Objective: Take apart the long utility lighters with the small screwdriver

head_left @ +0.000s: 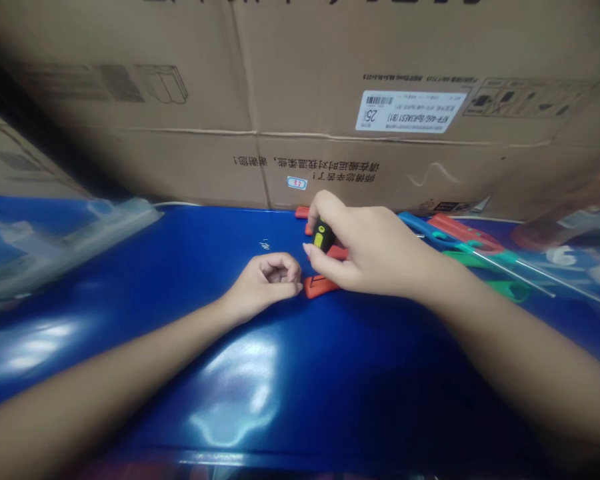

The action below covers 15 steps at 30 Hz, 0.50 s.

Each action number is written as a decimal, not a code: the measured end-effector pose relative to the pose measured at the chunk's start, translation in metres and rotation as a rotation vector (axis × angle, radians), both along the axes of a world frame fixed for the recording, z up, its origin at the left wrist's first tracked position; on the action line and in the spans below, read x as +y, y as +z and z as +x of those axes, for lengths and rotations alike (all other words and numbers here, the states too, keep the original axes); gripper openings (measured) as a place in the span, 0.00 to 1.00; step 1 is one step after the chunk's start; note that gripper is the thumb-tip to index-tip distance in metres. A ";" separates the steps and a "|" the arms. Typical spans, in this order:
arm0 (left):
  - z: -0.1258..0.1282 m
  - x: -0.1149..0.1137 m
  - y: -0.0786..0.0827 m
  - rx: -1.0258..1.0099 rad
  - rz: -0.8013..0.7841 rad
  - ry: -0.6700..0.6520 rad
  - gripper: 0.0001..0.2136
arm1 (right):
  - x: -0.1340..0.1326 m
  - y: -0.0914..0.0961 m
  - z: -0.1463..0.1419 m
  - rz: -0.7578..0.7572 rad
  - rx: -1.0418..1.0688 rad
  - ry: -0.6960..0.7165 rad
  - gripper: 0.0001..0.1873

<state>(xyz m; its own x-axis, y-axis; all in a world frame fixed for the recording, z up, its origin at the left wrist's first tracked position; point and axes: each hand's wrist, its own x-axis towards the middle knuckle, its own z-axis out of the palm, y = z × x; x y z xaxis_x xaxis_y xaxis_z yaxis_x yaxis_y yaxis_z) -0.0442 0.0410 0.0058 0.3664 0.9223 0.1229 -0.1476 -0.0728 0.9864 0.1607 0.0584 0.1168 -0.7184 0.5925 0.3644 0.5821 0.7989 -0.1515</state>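
A large cardboard box (180, 160) stands behind the work area, its Chinese print upside down, with a white printed label (411, 111) on its upper right and a small blue-edged sticker (297, 183) low near the middle. In front spreads a glossy blue tabletop (145, 373) with bright reflections, and a few small white marks (264, 245) show on it near the box. The right hand (360, 247) pinches a black-and-yellow tool handle (321, 235) between thumb and bent fingers, above the table near its middle. A thin dark line runs below the handle, by the orange plastic piece (320, 287) that lies under this hand; whether the two touch, I cannot tell. The left hand (267, 280) is curled, fingers bent in toward the thumb, just beside the near end of that piece; whether it grips anything is hidden. More red-orange pieces (302, 212) lie partly behind the right hand. Beyond its wrist are a blue plastic part (425, 229), a red plastic part (465, 233) and thin metal rods (510, 269), with green plastic parts (513, 290) among them. Blurred clear plastic packaging (105, 230) lies at the left
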 end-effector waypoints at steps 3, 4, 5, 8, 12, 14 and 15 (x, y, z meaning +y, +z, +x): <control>0.001 -0.001 0.003 0.019 -0.031 -0.009 0.12 | 0.001 -0.002 0.000 -0.020 0.032 0.031 0.11; 0.001 -0.001 0.003 0.023 -0.046 -0.013 0.13 | 0.001 -0.002 0.000 -0.023 0.033 0.032 0.11; 0.002 -0.001 0.004 0.026 -0.060 -0.017 0.13 | 0.001 -0.003 0.001 -0.024 0.032 0.030 0.11; 0.002 -0.002 0.004 0.042 -0.090 -0.015 0.13 | 0.002 -0.003 0.000 -0.024 0.028 0.014 0.12; 0.002 -0.002 0.005 0.055 -0.097 -0.009 0.14 | 0.003 -0.004 -0.002 -0.016 0.025 -0.040 0.12; 0.002 -0.002 0.004 0.061 -0.099 -0.017 0.14 | 0.003 -0.004 -0.003 -0.017 0.040 -0.036 0.11; 0.002 -0.002 0.004 0.064 -0.098 -0.019 0.14 | 0.003 -0.004 -0.003 -0.019 0.050 -0.017 0.11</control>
